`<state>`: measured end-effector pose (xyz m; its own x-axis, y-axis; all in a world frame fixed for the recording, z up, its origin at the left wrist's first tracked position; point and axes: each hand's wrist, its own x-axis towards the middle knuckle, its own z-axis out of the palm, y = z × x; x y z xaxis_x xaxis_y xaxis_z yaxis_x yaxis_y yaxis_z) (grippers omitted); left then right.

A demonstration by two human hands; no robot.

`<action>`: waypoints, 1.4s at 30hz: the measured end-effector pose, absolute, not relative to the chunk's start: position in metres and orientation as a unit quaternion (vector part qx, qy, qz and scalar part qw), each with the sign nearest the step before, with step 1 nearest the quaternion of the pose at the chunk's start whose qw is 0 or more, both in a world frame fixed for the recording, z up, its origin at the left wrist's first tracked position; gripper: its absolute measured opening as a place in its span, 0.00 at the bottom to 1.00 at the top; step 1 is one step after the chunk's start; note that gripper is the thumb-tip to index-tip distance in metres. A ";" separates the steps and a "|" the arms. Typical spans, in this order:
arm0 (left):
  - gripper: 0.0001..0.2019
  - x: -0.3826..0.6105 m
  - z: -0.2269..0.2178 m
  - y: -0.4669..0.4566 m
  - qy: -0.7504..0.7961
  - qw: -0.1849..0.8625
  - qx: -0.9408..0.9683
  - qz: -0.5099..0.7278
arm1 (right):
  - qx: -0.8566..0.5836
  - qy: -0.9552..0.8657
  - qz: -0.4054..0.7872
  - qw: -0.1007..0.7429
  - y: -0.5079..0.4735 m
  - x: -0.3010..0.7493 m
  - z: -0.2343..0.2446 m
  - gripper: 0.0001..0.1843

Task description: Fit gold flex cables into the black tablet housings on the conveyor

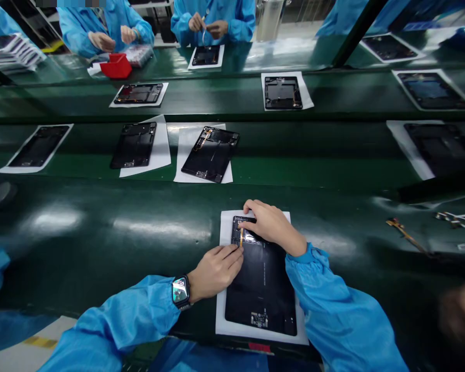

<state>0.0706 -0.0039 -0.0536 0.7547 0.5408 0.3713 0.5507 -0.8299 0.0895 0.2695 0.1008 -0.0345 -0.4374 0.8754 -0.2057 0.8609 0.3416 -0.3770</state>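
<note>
Tablet is laid flat, back up, on a white sheet on a green bench, close in front of the wearer. Left hand, a watch on its wrist, is placed on the tablet, fingers together, tips touching an orange flex strip. Right hand is laid over the top edge, fingers slightly apart, tips just beside the strip; neither hand is clamped. Other tablets are set on sheets further along the bench. A co-worker's hands are seen across the line, and a red bin is placed further left.
</note>
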 end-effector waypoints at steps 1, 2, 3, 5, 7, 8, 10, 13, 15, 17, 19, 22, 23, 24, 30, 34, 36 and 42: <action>0.13 0.071 -0.053 -0.004 -0.292 0.013 -0.937 -0.190 | -0.530 -0.819 0.220 0.018 0.101 0.269 -0.035 0.17; 0.13 0.071 -0.053 -0.004 -0.291 0.013 -0.938 -0.186 | -0.530 -0.819 0.220 0.019 0.100 0.269 -0.035 0.17; 0.13 0.071 -0.052 -0.004 -0.291 0.013 -0.939 -0.182 | -0.530 -0.819 0.220 0.019 0.100 0.269 -0.035 0.17; 0.12 0.072 -0.052 -0.005 -0.286 0.011 -0.942 -0.173 | -0.531 -0.818 0.221 0.021 0.100 0.268 -0.036 0.17; 0.11 0.072 -0.053 -0.005 -0.287 0.006 -0.943 -0.169 | -0.533 -0.816 0.223 0.019 0.100 0.269 -0.035 0.16; 0.10 0.071 -0.053 -0.005 -0.291 -0.001 -0.942 -0.169 | -0.533 -0.815 0.227 0.019 0.100 0.270 -0.034 0.15; 0.12 0.070 -0.052 -0.004 -0.300 -0.026 -0.939 -0.169 | -0.527 -0.813 0.244 0.031 0.099 0.274 -0.029 0.09; 0.14 0.066 -0.049 -0.002 -0.302 -0.065 -0.940 -0.145 | -0.507 -0.809 0.290 0.064 0.093 0.282 -0.015 0.12; 0.14 0.064 -0.046 -0.003 -0.298 -0.077 -0.944 -0.121 | -0.504 -0.797 0.325 0.077 0.084 0.287 -0.003 0.16; 0.15 0.063 -0.044 -0.004 -0.295 -0.085 -0.946 -0.106 | -0.517 -0.781 0.341 0.081 0.072 0.290 0.008 0.14; 0.14 0.061 -0.042 -0.005 -0.291 -0.097 -0.946 -0.106 | -0.537 -0.771 0.334 0.079 0.056 0.292 0.015 0.10; 0.10 0.056 -0.042 -0.006 -0.290 -0.140 -0.934 -0.155 | -0.540 -0.773 0.326 0.073 0.029 0.294 0.016 0.08; 0.10 0.053 -0.043 -0.005 -0.292 -0.163 -0.925 -0.179 | -0.532 -0.778 0.326 0.075 0.020 0.293 0.013 0.07; 0.10 0.049 -0.044 -0.004 -0.296 -0.184 -0.915 -0.205 | -0.520 -0.786 0.325 0.079 0.012 0.293 0.010 0.07; 0.21 0.032 -0.048 0.003 -0.338 -0.227 -0.883 -0.231 | -0.466 -0.839 0.255 0.115 -0.019 0.274 -0.013 0.09; 0.24 0.031 -0.049 0.004 -0.331 -0.228 -0.890 -0.214 | -0.449 -0.870 0.188 0.078 -0.020 0.256 -0.017 0.11; 0.24 0.031 -0.051 0.004 -0.327 -0.228 -0.892 -0.212 | -0.444 -0.879 0.165 0.063 -0.021 0.250 -0.018 0.11; 0.24 0.031 -0.056 0.003 -0.326 -0.224 -0.892 -0.218 | -0.453 -0.875 0.149 0.082 -0.026 0.248 -0.020 0.10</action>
